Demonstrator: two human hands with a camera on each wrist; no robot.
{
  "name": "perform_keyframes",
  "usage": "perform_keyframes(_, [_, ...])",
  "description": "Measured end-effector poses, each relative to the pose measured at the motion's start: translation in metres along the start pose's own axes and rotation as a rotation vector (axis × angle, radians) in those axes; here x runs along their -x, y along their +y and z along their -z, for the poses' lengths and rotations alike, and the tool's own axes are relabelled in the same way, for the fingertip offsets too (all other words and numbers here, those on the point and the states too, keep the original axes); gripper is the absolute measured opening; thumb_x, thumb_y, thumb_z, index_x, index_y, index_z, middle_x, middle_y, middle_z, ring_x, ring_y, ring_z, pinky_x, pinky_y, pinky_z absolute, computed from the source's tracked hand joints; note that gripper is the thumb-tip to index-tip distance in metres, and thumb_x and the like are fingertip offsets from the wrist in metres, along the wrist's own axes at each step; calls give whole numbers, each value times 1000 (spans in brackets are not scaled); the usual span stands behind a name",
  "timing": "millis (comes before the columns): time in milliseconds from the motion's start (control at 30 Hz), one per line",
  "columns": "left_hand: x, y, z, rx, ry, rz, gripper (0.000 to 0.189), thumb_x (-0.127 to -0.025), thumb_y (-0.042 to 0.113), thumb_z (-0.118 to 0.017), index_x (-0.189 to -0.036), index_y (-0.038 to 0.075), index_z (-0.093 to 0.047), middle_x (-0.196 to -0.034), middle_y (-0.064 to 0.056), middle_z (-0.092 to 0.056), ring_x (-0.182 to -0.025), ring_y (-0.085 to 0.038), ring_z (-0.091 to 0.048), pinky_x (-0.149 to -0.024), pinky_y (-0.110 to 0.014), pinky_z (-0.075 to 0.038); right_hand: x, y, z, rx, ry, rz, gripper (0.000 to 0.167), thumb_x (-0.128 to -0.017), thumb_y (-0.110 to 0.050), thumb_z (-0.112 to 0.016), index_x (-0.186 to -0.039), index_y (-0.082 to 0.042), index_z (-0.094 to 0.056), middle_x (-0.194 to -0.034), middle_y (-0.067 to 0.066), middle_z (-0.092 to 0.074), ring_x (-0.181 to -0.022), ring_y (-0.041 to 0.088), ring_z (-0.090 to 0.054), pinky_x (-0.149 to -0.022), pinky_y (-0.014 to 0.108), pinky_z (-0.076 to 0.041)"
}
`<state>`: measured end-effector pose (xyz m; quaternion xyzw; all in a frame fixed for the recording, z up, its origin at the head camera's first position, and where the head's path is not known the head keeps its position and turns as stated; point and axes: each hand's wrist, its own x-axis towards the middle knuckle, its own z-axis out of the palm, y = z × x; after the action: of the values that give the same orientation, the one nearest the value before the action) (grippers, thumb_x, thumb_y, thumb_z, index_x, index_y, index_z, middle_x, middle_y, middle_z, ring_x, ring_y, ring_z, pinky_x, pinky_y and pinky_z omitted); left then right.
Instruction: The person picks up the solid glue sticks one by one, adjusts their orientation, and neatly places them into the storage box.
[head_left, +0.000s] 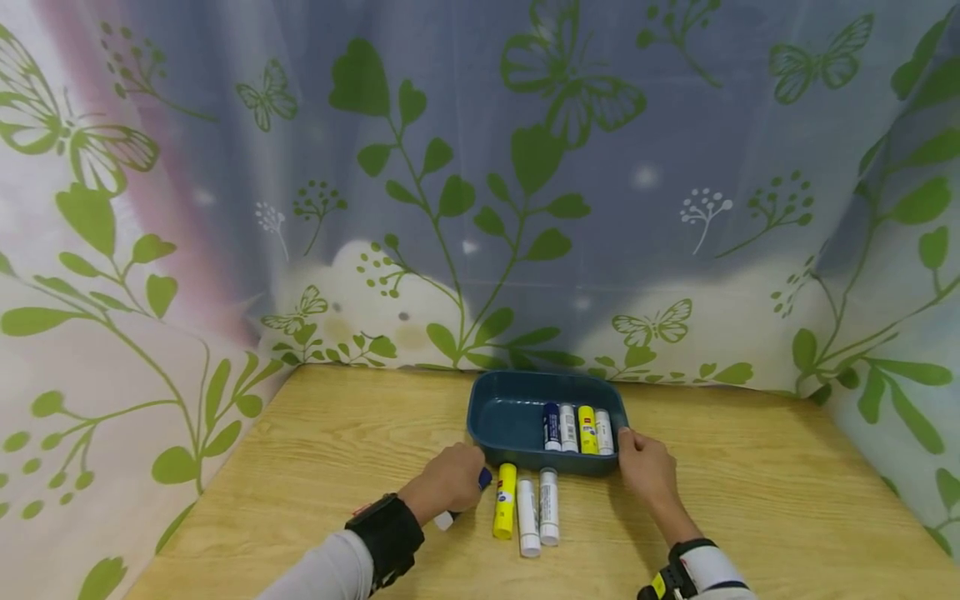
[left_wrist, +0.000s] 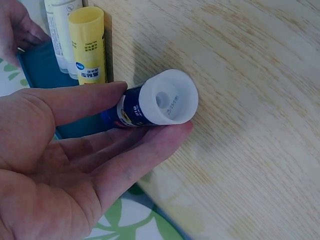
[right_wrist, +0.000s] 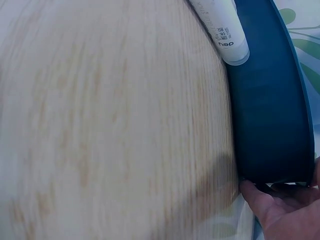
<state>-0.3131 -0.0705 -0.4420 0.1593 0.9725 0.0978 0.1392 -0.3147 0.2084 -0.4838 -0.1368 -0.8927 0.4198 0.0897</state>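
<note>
My left hand (head_left: 453, 477) pinches a dark blue glue stick (left_wrist: 134, 107) between thumb and fingers, its white base facing the left wrist camera. In the head view it is left of a yellow glue stick (head_left: 505, 502) on the table. Two white glue sticks (head_left: 528, 517) lie just right of the yellow one. Behind them stands a dark teal tray (head_left: 506, 454). My right hand (head_left: 648, 467) grips the tray's right front corner, fingers at its end wall in the right wrist view. In the tray's right half, a blue glue stick (head_left: 552, 427), a yellow one (head_left: 588, 430) and white ones (head_left: 568, 428) lie side by side.
The wooden table (head_left: 360, 425) runs back to a printed curtain (head_left: 420, 208) with green leaves and butterflies, close behind the tray. More curtain hangs along both sides. The tray's left half shows bare floor.
</note>
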Motion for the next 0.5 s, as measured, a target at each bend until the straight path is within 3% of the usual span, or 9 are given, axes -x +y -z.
perform_keyframes(67, [-1, 0, 0, -4, -2, 8, 10, -88, 1, -70, -93, 5, -62, -78, -6, -53, -64, -19, -52, -54, -27, -44, 0, 0, 0, -1, -8, -6, 48, -108, -31, -40, -136, 2, -62, -131, 27, -64, -113, 42, -63, -73, 35, -50])
perform_keyframes(267, [-2, 0, 0, 14, -15, 26, 13, -87, 2, -72, -96, 5, -63, -81, -7, -55, -65, -19, -54, -56, -28, -48, -1, 1, -1, -7, -18, -11, 50, -108, -31, -39, -138, 3, -59, -135, 28, -61, -121, 47, -59, -83, 47, -53])
perform_keyframes(500, [-3, -2, 2, 34, -23, 23, 13, -87, 2, -71, -97, 5, -64, -81, -7, -55, -65, -19, -55, -55, -28, -48, -1, 1, -1, -3, -6, -8, 49, -108, -31, -40, -136, 2, -61, -133, 27, -63, -115, 43, -62, -76, 38, -51])
